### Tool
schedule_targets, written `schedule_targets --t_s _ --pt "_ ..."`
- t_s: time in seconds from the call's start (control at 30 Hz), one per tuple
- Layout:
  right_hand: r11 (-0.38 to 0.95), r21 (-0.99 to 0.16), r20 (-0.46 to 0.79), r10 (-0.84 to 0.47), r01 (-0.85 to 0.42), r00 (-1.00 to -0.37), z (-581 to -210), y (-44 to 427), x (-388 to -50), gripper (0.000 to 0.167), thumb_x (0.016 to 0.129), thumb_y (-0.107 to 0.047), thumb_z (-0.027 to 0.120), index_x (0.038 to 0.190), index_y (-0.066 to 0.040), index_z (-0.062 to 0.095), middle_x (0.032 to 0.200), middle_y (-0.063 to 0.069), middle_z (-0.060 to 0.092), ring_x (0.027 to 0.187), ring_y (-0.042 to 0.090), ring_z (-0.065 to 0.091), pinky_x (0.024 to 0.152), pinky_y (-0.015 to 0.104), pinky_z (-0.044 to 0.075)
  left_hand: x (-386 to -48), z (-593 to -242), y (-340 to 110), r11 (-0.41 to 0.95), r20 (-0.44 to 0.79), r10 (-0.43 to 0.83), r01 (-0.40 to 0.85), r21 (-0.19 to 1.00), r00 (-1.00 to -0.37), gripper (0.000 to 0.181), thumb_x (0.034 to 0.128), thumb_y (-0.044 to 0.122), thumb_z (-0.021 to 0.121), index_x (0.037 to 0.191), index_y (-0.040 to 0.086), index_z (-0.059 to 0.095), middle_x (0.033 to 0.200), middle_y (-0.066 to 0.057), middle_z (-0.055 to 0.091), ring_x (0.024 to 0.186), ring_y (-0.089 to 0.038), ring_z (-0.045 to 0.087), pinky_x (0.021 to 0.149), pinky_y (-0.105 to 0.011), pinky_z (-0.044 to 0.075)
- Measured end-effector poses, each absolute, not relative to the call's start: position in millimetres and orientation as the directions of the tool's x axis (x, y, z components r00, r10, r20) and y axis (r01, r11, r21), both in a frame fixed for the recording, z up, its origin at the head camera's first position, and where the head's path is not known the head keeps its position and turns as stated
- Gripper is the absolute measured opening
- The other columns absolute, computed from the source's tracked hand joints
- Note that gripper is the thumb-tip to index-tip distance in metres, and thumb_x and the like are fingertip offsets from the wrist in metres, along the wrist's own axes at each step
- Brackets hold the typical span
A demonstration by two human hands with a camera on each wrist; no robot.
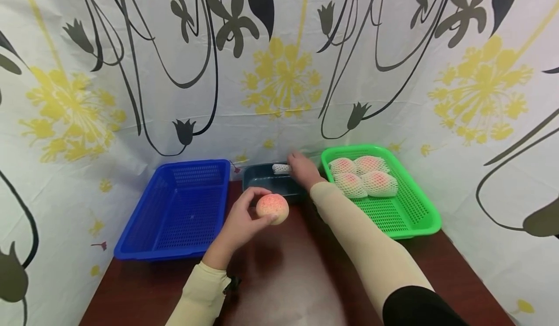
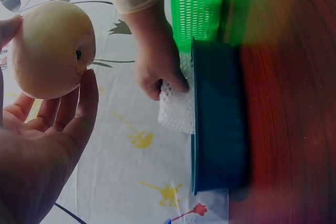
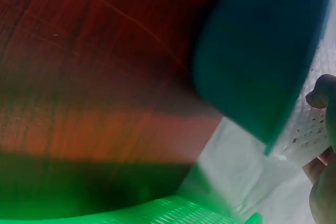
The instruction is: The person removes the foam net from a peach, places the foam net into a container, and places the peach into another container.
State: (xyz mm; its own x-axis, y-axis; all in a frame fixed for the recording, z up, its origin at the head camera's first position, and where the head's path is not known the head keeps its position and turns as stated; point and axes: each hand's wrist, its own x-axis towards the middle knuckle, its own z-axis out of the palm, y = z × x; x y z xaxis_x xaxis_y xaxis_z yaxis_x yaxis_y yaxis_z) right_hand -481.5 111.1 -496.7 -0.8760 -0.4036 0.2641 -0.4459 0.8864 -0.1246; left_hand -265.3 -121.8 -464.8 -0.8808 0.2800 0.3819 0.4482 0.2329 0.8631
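My left hand [image 1: 241,221] grips a bare pink-and-cream peach [image 1: 272,208] above the middle of the table; its stem hollow shows in the left wrist view. At the back, my right hand [image 1: 303,170] pinches a white foam net sleeve [image 1: 281,169], which looks flattened. That sleeve hangs at the rim of a dark teal tray [image 2: 220,119], partly over its inside. In the right wrist view only part of the hand and the net sleeve [image 3: 310,124] show at the right edge.
On the left lies a blue basket [image 1: 172,254]. A green basket [image 1: 419,221] at the right holds several peaches [image 1: 379,184] in white foam nets, beside my right forearm. The table [image 1: 279,277] is dark red wood. A patterned sheet [image 1: 279,98] hangs right behind the containers.
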Motion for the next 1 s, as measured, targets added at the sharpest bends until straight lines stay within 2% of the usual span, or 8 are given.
schedule_targets --t_s 0.1,0.3,0.43,0.53,0.57,0.77,0.87,1.0 --pt "0.893 -0.103 0.220 -0.409 -0.438 -0.886 -500 110 -478 0.009 0.105 -0.006 0.070 0.112 -0.007 0.065 0.111 0.012 0.066 0.105 0.033 0.067 0.090 0.049 0.059 -266 -465 -122 0.228 0.388 0.284 0.455 0.861 -0.877 0.056 0.0924 0.021 0.092 0.141 0.018 0.064 0.138 -0.001 0.065 0.121 -0.023 0.064 0.094 -0.037 0.062" --pt "0.893 -0.136 0.056 -0.426 -0.429 -0.903 -507 106 -476 0.007 0.105 -0.010 0.070 0.110 -0.007 0.069 0.106 0.012 0.070 0.099 0.031 0.070 0.092 0.050 0.060 -266 -466 -121 0.234 0.387 0.280 0.453 0.860 -0.878 0.057 0.0921 0.021 0.093 0.141 0.019 0.064 0.138 -0.001 0.065 0.121 -0.022 0.064 0.094 -0.037 0.062" --pt "0.883 -0.201 -0.037 -0.440 -0.424 -0.897 -519 109 -490 0.012 0.105 -0.018 0.075 0.110 -0.008 0.072 0.101 0.009 0.071 0.092 0.026 0.068 0.090 0.048 0.060 -265 -466 -121 0.227 0.374 0.284 0.441 0.868 -0.883 0.056 0.0931 0.021 0.092 0.142 0.019 0.064 0.139 -0.002 0.064 0.121 -0.023 0.064 0.094 -0.037 0.062" --pt "0.874 -0.249 -0.088 -0.449 -0.417 -0.889 -521 111 -493 0.023 0.102 -0.028 0.081 0.112 -0.008 0.075 0.103 0.008 0.074 0.092 0.025 0.068 0.089 0.046 0.060 -264 -465 -121 0.224 0.366 0.283 0.432 0.874 -0.887 0.057 0.0928 0.021 0.092 0.142 0.019 0.063 0.139 -0.001 0.064 0.121 -0.023 0.065 0.094 -0.037 0.062" --pt "0.881 -0.250 -0.110 -0.437 -0.401 -0.892 -511 108 -484 0.026 0.102 -0.030 0.083 0.112 -0.007 0.076 0.103 0.008 0.074 0.093 0.026 0.068 0.090 0.046 0.059 -264 -465 -122 0.225 0.365 0.282 0.431 0.874 -0.887 0.057 0.0924 0.021 0.092 0.142 0.019 0.064 0.139 -0.001 0.064 0.121 -0.023 0.065 0.094 -0.037 0.062" --pt "0.876 -0.268 -0.157 -0.451 -0.402 -0.879 -508 110 -478 0.042 0.102 -0.053 0.077 0.105 -0.011 0.075 0.093 0.003 0.071 0.083 0.020 0.064 0.080 0.038 0.056 -263 -464 -123 0.228 0.366 0.281 0.432 0.873 -0.887 0.057 0.0921 0.021 0.093 0.141 0.020 0.064 0.138 -0.001 0.065 0.121 -0.025 0.065 0.095 -0.038 0.062" --pt "0.871 -0.272 -0.158 -0.459 -0.409 -0.874 -507 110 -475 0.043 0.106 -0.053 0.072 0.100 -0.010 0.074 0.086 0.003 0.068 0.077 0.020 0.062 0.076 0.038 0.053 -264 -463 -123 0.224 0.362 0.286 0.429 0.875 -0.887 0.056 0.0928 0.021 0.092 0.142 0.019 0.064 0.138 -0.001 0.065 0.123 -0.028 0.064 0.095 -0.037 0.062" --pt "0.860 -0.273 -0.125 -0.475 -0.431 -0.871 -503 109 -474 0.036 0.110 -0.045 0.069 0.102 -0.011 0.074 0.086 0.003 0.068 0.079 0.020 0.062 0.077 0.038 0.054 -264 -462 -126 0.239 0.359 0.300 0.434 0.869 -0.884 0.058 0.0932 0.021 0.092 0.144 0.019 0.065 0.140 -0.001 0.064 0.123 -0.029 0.064 0.095 -0.038 0.062"
